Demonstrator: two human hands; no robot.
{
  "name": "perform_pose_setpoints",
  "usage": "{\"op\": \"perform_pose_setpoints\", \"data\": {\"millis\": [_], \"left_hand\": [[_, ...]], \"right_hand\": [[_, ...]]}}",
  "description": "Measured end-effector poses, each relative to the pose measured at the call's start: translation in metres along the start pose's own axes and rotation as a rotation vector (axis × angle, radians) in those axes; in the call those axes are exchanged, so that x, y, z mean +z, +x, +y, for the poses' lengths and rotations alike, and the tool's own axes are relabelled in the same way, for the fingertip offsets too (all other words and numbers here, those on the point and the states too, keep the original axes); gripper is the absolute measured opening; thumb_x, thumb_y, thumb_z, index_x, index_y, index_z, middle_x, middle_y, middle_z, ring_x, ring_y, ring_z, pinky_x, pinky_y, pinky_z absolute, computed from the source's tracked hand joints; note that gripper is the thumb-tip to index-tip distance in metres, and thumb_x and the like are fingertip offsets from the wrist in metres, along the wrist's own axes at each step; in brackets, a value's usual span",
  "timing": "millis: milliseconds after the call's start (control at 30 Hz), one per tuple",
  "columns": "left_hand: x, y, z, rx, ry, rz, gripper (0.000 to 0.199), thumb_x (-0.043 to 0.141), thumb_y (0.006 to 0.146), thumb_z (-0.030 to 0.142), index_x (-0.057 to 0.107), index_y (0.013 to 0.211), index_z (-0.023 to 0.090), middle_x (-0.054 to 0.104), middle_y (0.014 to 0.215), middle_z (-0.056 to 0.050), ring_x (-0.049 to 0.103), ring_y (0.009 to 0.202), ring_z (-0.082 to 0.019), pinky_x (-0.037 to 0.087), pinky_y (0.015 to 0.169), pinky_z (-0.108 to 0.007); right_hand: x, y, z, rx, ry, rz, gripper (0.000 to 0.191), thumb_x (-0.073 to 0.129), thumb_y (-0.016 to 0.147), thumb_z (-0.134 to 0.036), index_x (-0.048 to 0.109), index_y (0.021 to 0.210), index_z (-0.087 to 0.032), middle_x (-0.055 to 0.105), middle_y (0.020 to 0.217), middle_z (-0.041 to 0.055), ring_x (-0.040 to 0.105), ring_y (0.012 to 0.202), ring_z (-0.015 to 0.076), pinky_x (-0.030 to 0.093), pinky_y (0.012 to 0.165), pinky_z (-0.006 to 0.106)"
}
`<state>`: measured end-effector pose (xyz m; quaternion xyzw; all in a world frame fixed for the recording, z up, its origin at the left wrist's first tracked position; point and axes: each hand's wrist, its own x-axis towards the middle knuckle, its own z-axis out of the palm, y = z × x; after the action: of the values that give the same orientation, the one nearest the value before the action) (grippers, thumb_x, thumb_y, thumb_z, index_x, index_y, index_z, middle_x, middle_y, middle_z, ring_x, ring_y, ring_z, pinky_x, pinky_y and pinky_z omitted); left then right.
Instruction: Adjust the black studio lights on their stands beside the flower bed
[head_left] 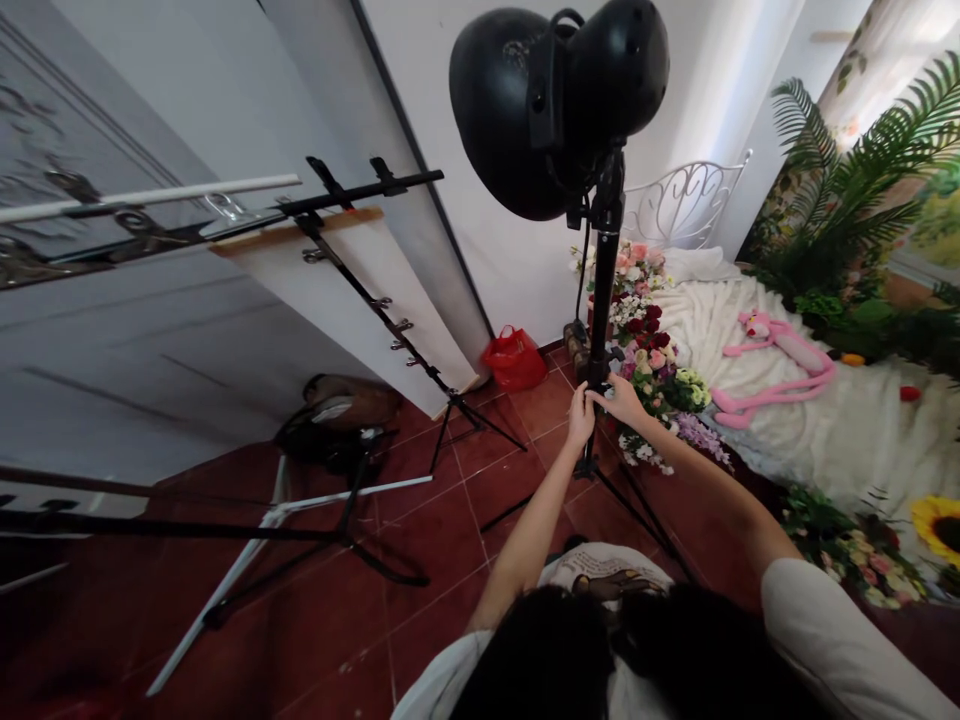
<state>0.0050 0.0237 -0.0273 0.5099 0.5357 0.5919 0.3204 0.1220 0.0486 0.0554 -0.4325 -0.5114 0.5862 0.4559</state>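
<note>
Both hands' (598, 408) fingers partly hidden at the dark stand (604, 290).

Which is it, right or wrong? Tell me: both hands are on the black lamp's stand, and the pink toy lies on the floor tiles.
Wrong on one point: the head view shows the pink toy lying on the cream blanket, not the floor tiles. The left hand and right hand are on the lamp stand.

We see a black lamp (499, 115), dark red floor tiles (487, 480) with pale grout lines, a bright red bag (517, 360) and a pink plush toy (799, 350).
</note>
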Motion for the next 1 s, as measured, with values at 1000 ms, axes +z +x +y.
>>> {"op": "perform_pose_setpoints", "data": {"millis": [1000], "left_hand": [[0.015, 0.0, -0.003, 0.008, 0.054, 0.057, 0.047, 0.035, 0.089, 0.053, 0.05, 0.121, 0.022, 0.055, 0.123, -0.01, 0.047, 0.119, -0.02, 0.033, 0.107, -0.038]], "right_hand": [[-0.024, 0.028, 0.037, 0.001, -0.07, 0.035, 0.01, 0.063, 0.077, -0.027, 0.057, 0.074, -0.02, 0.059, 0.061, -0.0083, 0.056, 0.055, 0.0054, 0.047, 0.057, 0.013]]}}
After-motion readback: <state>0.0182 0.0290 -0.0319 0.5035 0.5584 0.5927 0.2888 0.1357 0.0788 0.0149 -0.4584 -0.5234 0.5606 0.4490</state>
